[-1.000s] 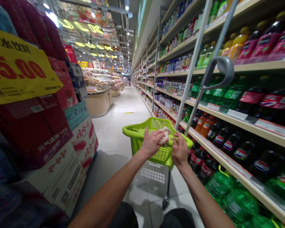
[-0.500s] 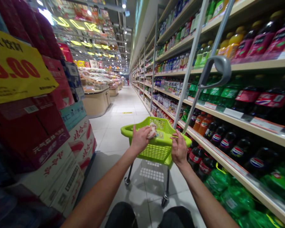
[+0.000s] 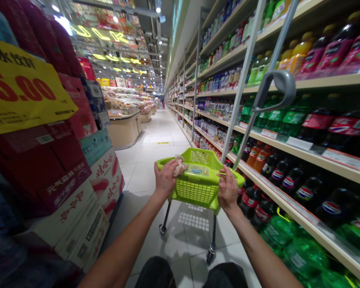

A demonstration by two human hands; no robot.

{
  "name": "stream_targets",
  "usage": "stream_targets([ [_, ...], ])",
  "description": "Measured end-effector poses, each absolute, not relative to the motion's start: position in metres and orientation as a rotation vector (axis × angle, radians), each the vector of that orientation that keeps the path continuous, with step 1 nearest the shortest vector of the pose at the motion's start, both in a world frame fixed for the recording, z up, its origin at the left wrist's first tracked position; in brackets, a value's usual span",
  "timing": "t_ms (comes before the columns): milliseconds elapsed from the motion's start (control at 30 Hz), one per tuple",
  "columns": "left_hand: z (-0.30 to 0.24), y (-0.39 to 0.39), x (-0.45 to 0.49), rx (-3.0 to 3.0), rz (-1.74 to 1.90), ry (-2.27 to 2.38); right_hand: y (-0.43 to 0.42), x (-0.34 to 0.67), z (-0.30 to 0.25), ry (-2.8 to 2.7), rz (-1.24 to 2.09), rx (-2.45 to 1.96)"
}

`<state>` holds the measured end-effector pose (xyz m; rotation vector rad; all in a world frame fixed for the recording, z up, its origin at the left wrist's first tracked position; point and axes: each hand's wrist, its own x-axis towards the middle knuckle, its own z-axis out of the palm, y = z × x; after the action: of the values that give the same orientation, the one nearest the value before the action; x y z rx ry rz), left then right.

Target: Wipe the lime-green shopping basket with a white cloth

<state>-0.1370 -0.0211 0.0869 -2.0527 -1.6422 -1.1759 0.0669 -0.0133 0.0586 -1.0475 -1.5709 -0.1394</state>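
Observation:
In front of me stands a green plastic shopping cart [image 3: 198,192] on thin legs with casters. My left hand [image 3: 165,178] is closed on a crumpled whitish cloth [image 3: 180,166], pressed on the left part of the cart's handle rim. A label [image 3: 197,170] shows on the rim between my hands. At the right end, my right hand [image 3: 228,188] grips the green handle [image 3: 238,178], its fingers curled over the top.
Shelves of soda bottles [image 3: 288,176] line the right side. A grey ladder-like pole with a loop handle [image 3: 279,90] leans there. Stacked drink cartons [image 3: 60,160] with a yellow price sign [image 3: 24,88] rise at left. A white tiled aisle [image 3: 156,136] runs ahead past display counters [image 3: 124,130].
My left hand and the cloth have slid left along the handle rim, uncovering the label. My right hand stays at the right end of the handle.

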Motion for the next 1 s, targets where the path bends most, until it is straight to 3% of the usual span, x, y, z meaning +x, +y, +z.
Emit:
stream_targets([
  [200, 0.085, -0.025, -0.133, -2.221, -1.096, -1.428, -0.012, 0.066, 0.057, -1.608, -0.192, -1.035],
  [500, 0.099, -0.008, -0.185, -2.121, -1.053, -1.754, -0.011, 0.063, 0.058, -1.598, -0.264, -1.078],
  [1000, 0.088, -0.047, -0.107, -2.171, -1.107, -1.553, 0.006, 0.065, 0.068, -1.867, -0.411, -1.303],
])
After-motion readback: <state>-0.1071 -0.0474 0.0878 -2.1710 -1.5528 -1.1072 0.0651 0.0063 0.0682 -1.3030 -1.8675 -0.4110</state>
